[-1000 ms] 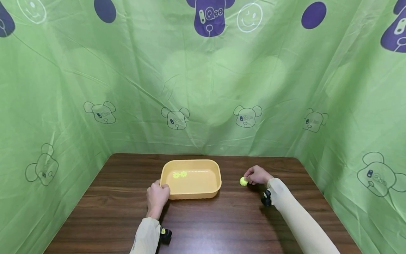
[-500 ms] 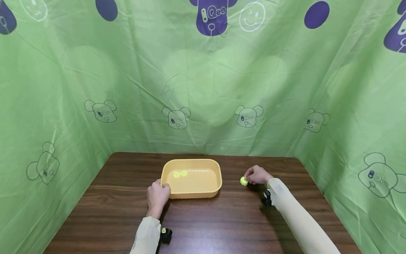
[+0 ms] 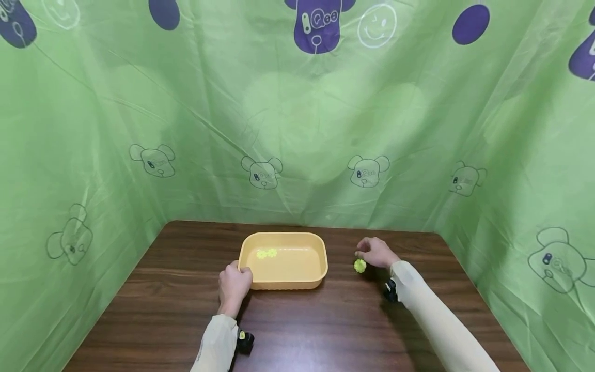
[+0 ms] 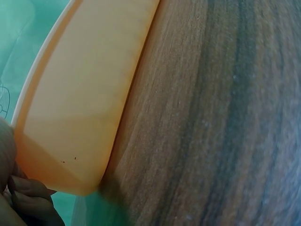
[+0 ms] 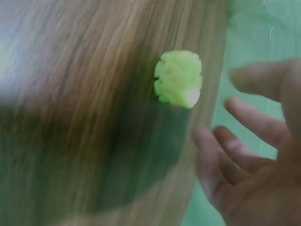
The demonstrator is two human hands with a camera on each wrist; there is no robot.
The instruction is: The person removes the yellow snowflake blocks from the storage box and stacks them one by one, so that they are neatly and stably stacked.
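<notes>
A yellow rectangular tray (image 3: 288, 285) sits on the table, left of its middle. My left hand (image 3: 234, 283) grips its near left corner, thumb over the rim; in the left wrist view the curled fingers (image 4: 33, 200) show under that corner. Inside the tray lie two small yellow-green flower-shaped pieces (image 3: 267, 253), side by side. Right of the tray, a yellow-green piece with a scalloped edge (image 5: 178, 79) rests on the wood. My right hand (image 3: 377, 252) is just beyond it, fingers loosely bent and apart from it, holding nothing.
The brown wooden table (image 3: 302, 330) has green printed curtains (image 3: 297, 201) along its back and both sides. Each wrist carries a black camera, such as the right wrist camera (image 3: 391, 290).
My right hand has let go of the scalloped yellow-green piece and drawn slightly up and away, leaving it on the table. My left hand keeps its grip on the tray.
</notes>
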